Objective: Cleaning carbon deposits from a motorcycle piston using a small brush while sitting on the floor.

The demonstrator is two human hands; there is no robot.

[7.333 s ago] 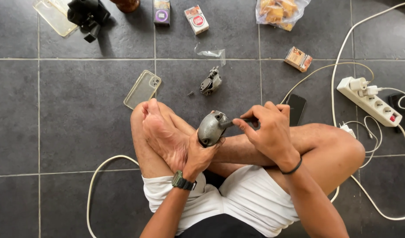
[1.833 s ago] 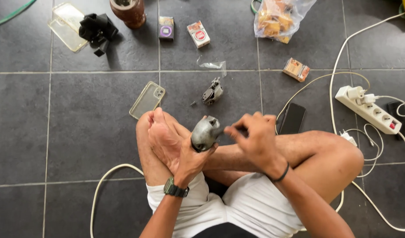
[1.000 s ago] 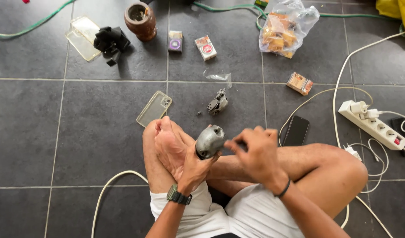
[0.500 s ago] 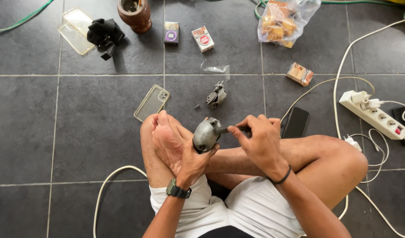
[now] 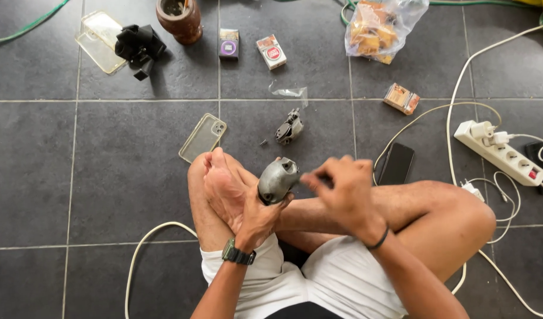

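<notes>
I sit cross-legged on a dark tiled floor. My left hand (image 5: pixel 256 215), with a watch on its wrist, grips a rounded grey metal housing (image 5: pixel 277 180) held above my legs. My right hand (image 5: pixel 342 192) is right beside the housing with its fingers pinched together at the housing's open end; it is blurred and I cannot make out what it pinches. A small dark metal part (image 5: pixel 289 127) and a tiny screw (image 5: pixel 263 142) lie on the floor just beyond my feet.
A clear phone case (image 5: pixel 203 137) lies left of the metal part, a black phone (image 5: pixel 396 163) at my right knee. Farther off: two small boxes (image 5: pixel 270 51), a brown pot (image 5: pixel 180 19), a black device (image 5: pixel 139 45), a snack bag (image 5: pixel 381 26), a white power strip (image 5: pixel 499 152) with cables.
My right hand has shifted slightly at the housing's end and is now blurred with motion. The view has drifted a little; the left hand keeps hold of the housing.
</notes>
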